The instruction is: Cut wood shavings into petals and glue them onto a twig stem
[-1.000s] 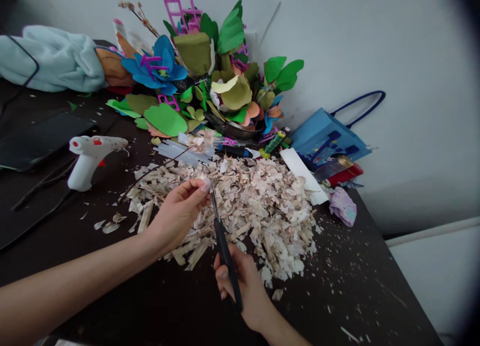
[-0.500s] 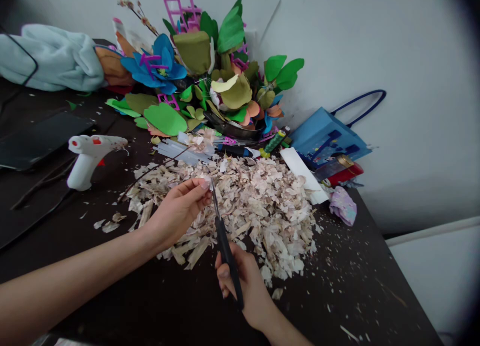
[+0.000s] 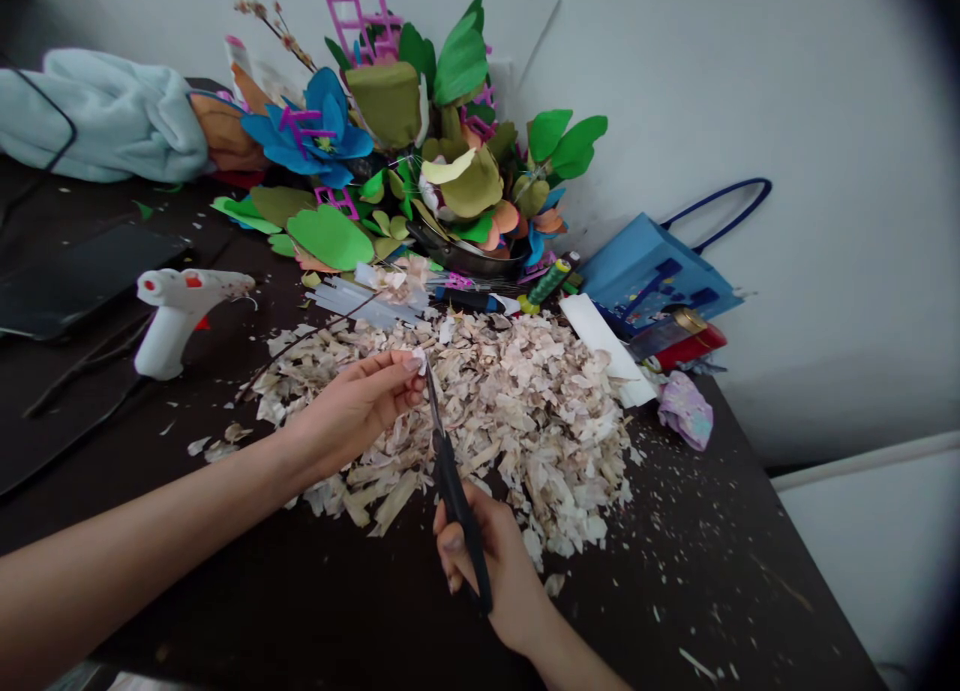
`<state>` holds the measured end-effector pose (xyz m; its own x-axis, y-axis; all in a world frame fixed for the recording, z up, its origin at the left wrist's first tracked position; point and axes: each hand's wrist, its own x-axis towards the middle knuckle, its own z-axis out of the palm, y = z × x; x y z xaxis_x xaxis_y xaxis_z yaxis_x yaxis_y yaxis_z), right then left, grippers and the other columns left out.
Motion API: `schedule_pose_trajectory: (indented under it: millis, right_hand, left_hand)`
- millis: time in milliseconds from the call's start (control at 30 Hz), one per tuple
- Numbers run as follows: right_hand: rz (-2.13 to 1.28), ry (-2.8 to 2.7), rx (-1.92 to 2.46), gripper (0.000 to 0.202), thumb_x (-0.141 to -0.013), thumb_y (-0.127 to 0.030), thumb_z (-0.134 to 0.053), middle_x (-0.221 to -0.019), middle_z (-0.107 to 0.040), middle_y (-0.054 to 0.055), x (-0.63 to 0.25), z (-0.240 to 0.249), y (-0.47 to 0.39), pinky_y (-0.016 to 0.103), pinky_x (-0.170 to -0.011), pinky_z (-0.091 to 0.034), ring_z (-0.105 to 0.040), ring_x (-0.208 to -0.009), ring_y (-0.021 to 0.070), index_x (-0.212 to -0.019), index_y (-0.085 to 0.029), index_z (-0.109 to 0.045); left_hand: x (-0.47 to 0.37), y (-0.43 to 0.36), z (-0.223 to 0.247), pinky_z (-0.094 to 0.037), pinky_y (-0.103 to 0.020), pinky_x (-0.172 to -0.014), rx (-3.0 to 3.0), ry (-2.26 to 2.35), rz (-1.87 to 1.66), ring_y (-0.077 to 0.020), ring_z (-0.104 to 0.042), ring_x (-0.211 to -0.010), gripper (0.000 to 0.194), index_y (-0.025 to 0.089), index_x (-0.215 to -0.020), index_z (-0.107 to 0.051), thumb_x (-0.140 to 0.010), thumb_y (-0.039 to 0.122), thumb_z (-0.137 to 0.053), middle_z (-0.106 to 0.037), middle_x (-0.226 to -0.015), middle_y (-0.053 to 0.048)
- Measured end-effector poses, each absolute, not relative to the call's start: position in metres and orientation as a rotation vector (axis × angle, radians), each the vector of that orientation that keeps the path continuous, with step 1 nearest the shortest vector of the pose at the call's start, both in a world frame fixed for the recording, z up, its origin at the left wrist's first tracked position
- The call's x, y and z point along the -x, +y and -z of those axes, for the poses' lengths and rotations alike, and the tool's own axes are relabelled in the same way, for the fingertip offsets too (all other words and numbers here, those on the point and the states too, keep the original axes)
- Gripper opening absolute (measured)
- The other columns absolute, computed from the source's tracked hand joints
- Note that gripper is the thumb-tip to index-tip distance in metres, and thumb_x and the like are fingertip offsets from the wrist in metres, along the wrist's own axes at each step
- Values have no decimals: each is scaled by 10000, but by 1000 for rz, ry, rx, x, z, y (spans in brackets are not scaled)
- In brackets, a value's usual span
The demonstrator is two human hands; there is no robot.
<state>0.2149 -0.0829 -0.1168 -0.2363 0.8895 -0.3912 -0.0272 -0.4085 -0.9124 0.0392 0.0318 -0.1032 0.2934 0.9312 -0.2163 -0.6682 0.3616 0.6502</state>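
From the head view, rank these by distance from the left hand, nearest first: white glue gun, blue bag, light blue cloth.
Measured from the left hand:
1. White glue gun, on the dark table to the hand's left.
2. Blue bag, to the right, against the wall.
3. Light blue cloth, at the far left back corner of the table.

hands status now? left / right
Left hand: shut, fingers pinching a small paper scrap.
Right hand: shut on scissors, blades at the scrap.
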Motion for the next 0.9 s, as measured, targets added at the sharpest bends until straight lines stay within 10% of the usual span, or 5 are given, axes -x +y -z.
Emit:
schedule_pose_trajectory:
  millis: [900]
  right_hand:
    - [-1690,-1235,1295,604,-731,-768,-685,-566,-465,-58,-223,111,-80,202,-440,-385,-402,-445,66,-747,-190,-513]
  left_hand:
    - [-26,45,108,-546,-204,-662,-724,593,-1004,-108,-644,-667,201,143,-758,-717,-722,247,-885,-693,-720,-24]
